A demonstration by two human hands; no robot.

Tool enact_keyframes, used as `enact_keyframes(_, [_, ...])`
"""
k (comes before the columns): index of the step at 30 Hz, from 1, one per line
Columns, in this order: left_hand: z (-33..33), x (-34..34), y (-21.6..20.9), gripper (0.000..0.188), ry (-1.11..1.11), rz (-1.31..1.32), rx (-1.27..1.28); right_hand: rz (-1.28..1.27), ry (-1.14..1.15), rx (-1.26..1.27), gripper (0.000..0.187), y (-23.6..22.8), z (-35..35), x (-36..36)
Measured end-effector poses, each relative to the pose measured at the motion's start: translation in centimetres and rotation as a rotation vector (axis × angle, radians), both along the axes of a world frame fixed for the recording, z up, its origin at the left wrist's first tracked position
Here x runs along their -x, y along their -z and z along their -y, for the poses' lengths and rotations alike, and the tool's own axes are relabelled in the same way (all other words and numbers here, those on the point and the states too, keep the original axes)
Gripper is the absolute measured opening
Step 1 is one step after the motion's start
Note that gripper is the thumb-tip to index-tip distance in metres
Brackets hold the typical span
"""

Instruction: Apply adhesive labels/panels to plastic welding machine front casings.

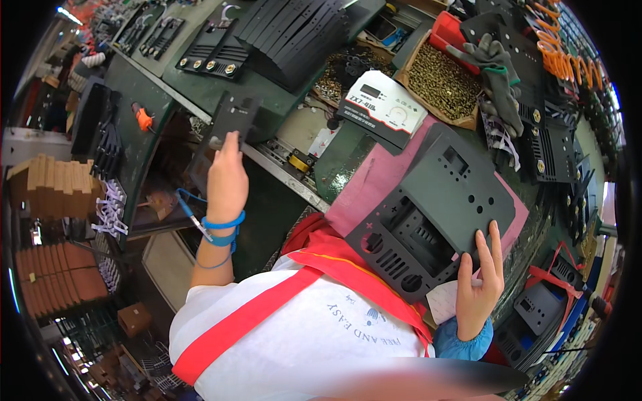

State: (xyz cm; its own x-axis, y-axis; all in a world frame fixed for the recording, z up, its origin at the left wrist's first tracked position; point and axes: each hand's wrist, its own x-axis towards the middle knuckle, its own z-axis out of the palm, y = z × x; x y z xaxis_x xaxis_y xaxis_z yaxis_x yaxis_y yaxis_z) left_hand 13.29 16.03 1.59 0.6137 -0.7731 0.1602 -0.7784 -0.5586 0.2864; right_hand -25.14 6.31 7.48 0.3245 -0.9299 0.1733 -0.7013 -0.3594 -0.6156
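My left hand (227, 179), with a blue wrist strap, is closed on a flat black metal panel (235, 115) with small cut-outs, over the bench edge. Some of its fingers are hidden. In front of me a black sheet-metal housing (438, 175) lies tilted on a pink sheet (358, 177). It has a rectangular window, round holes and a slotted end panel (394, 257) with round openings. My right hand (480, 284), in a blue sleeve cuff, rests with outstretched fingers on the near right edge of the housing.
Behind the housing are a white and black box (384, 107), a carton of small brass parts (441, 79) and grey gloves (491, 73). Stacked black panels (287, 37) stand at the back. An orange-handled screwdriver (142, 117) lies at left. Orange coiled hose (555, 50) hangs far right.
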Motion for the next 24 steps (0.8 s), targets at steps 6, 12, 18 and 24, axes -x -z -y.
enact_keyframes(6, [3.0, -1.9, 8.3, 0.046, 0.083, 0.155, -0.121, 0.041, -0.001, -0.052, 0.038, 0.3, -0.1, 0.4])
enact_keyframes(12, [5.9, -2.5, 6.8, 0.041, 0.029, 0.147, -0.232, 0.033, 0.070, -0.118, 0.037, 0.2, -0.3, 0.5])
enact_keyframes(18, [12.3, 4.9, 3.6, 0.044, 0.781, 0.007, 0.218, 0.028, 0.092, -0.074, 0.031, 0.0, -0.2, 0.9])
enact_keyframes(24, [17.5, 5.7, 5.7, 0.039, 1.035, -0.150, 0.115, 0.043, 0.078, -0.010, 0.029, -0.2, 0.4, 1.1])
